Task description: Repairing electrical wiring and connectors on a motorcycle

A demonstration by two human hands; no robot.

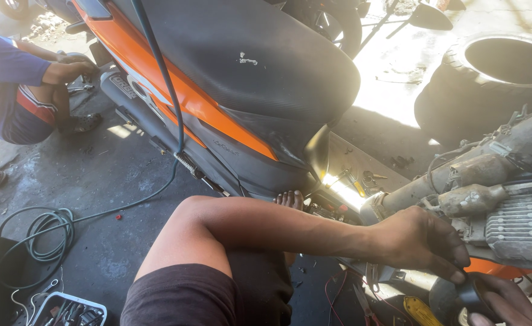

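My left arm reaches across from the lower left, and my left hand (423,241) pinches the top edge of a black ring-shaped roll, likely tape (472,294), at the bottom right. My right hand (510,306) comes up from the bottom right corner and cups the same roll from below. Both hands sit just under a grey, dusty engine block (519,223) with a ribbed cover, above an orange panel (489,268).
An orange and black scooter (229,90) with a black seat fills the middle. A person in a blue shirt (12,84) crouches at the left. A tyre (489,78) lies top right. A coiled hose (45,232), a tool tray (66,311), a yellow-handled screwdriver (420,311) and red wires (338,290) lie on the floor.
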